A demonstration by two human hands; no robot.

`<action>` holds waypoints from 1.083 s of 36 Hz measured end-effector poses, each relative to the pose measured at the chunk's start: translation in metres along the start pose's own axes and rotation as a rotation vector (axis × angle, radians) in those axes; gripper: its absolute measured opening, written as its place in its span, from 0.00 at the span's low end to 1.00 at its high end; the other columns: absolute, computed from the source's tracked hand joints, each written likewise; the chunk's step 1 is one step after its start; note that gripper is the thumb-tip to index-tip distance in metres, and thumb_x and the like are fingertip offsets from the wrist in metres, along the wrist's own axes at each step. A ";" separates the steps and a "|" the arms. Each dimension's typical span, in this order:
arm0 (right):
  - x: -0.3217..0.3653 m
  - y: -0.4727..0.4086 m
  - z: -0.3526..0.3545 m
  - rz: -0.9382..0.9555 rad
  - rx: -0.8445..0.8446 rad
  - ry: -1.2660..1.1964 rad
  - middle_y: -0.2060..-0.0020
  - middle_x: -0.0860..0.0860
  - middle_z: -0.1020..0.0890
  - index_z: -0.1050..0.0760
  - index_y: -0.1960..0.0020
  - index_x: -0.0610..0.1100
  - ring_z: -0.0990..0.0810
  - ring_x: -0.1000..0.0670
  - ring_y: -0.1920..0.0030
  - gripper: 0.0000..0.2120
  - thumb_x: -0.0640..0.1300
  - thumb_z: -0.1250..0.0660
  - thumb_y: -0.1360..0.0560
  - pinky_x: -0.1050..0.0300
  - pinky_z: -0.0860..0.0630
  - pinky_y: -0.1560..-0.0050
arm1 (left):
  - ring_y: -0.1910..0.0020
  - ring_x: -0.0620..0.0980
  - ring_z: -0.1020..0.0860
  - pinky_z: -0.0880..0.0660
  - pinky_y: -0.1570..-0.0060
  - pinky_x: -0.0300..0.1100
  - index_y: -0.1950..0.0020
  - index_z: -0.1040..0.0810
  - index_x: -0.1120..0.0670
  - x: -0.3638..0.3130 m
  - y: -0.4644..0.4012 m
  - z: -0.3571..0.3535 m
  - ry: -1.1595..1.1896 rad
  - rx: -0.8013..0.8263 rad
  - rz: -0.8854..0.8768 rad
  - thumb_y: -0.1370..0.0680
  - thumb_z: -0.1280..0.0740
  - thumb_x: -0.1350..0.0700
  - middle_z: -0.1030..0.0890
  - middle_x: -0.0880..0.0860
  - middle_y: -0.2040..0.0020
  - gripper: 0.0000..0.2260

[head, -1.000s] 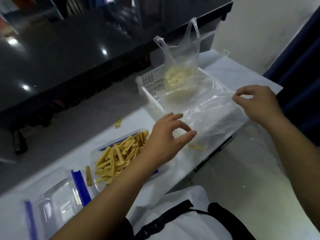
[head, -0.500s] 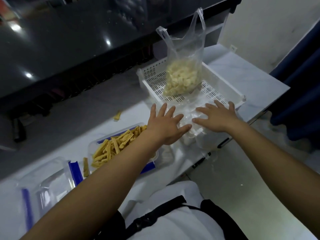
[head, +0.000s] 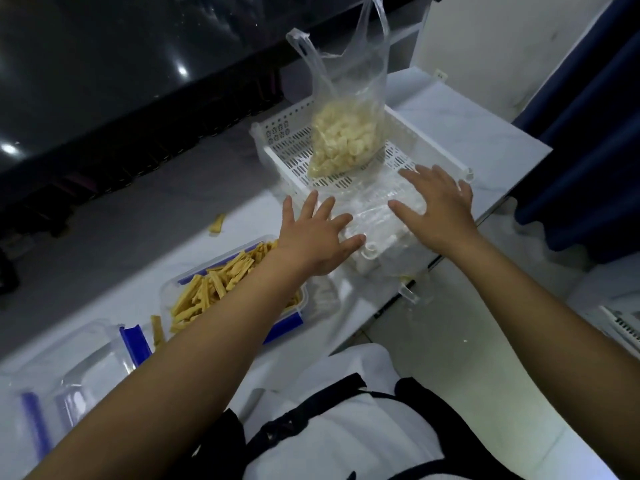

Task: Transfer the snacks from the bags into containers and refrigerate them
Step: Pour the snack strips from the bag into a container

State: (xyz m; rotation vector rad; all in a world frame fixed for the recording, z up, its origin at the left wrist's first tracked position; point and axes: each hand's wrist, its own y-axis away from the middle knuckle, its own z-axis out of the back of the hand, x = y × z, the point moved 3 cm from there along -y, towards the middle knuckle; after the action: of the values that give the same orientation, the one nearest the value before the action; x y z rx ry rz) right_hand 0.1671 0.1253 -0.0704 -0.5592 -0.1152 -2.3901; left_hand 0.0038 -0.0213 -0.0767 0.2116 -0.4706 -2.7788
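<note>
The open box (head: 239, 289) of yellow sticks is lying just under the left forearm at the tabletop (head: 104, 299) edge, and it is being put at risk of a knock that would spill more sticks. Both the left hand (head: 317, 237) and right hand (head: 440, 206) are being pressed flat, fingers spread, gripping nothing, on the empty bag (head: 374, 220), which is likely slipping under the palms. Beyond the fingertips, the full bag (head: 346, 133) is standing in the tray (head: 287, 147), untouched.

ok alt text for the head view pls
Both hands, left and right, press flat on an empty clear bag over a white basket. A bag of pale snacks stands in the basket; a container of yellow sticks sits left.
</note>
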 end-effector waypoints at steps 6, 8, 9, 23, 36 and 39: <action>-0.019 0.083 0.015 -0.145 -0.517 -0.490 0.37 0.49 0.22 0.22 0.37 0.46 0.26 0.48 0.33 0.15 0.47 0.32 0.22 0.46 0.28 0.33 | 0.18 0.56 0.61 0.66 0.26 0.67 0.19 0.43 0.39 0.001 -0.002 -0.001 0.000 -0.004 -0.010 0.20 0.56 0.29 0.53 0.51 0.16 0.31; -0.029 0.110 0.005 -0.240 -0.534 -0.554 0.39 0.49 0.21 0.21 0.40 0.48 0.25 0.47 0.36 0.11 0.45 0.32 0.22 0.49 0.27 0.34 | 0.18 0.56 0.61 0.66 0.26 0.67 0.19 0.43 0.39 0.001 -0.002 -0.001 -0.009 -0.006 -0.012 0.20 0.56 0.29 0.53 0.51 0.16 0.32; -0.035 0.121 -0.002 -0.280 -0.511 -0.566 0.40 0.49 0.20 0.21 0.40 0.48 0.24 0.47 0.36 0.11 0.43 0.31 0.22 0.52 0.27 0.34 | 0.18 0.56 0.61 0.66 0.26 0.67 0.19 0.43 0.39 0.002 -0.002 -0.001 -0.011 -0.006 -0.012 0.20 0.56 0.29 0.53 0.51 0.16 0.32; -0.063 0.137 -0.049 -0.202 -0.055 -0.372 0.37 0.44 0.20 0.21 0.35 0.42 0.25 0.41 0.36 0.19 0.36 0.26 0.26 0.45 0.29 0.33 | 0.18 0.55 0.60 0.66 0.25 0.65 0.20 0.42 0.38 0.004 -0.001 0.000 -0.008 -0.013 -0.022 0.21 0.55 0.28 0.52 0.51 0.16 0.32; -0.066 0.121 -0.065 -0.183 -0.123 -0.357 0.45 0.45 0.16 0.17 0.41 0.43 0.21 0.41 0.43 0.13 0.40 0.25 0.26 0.37 0.27 0.39 | 0.18 0.55 0.59 0.64 0.25 0.65 0.21 0.39 0.39 0.002 0.001 -0.002 0.016 -0.040 -0.013 0.21 0.53 0.29 0.49 0.51 0.16 0.31; -0.068 0.118 -0.066 -0.180 -0.140 -0.354 0.48 0.45 0.15 0.16 0.43 0.42 0.20 0.40 0.45 0.12 0.40 0.24 0.26 0.38 0.27 0.41 | 0.18 0.55 0.59 0.63 0.24 0.65 0.21 0.39 0.39 0.002 0.001 -0.001 0.020 -0.043 -0.010 0.21 0.53 0.29 0.49 0.51 0.16 0.31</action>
State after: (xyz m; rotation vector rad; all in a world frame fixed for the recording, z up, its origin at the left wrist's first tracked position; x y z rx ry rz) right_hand 0.2644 0.0595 -0.1662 -1.0766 -0.1592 -2.4603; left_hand 0.0023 -0.0232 -0.0778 0.2320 -0.4055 -2.7912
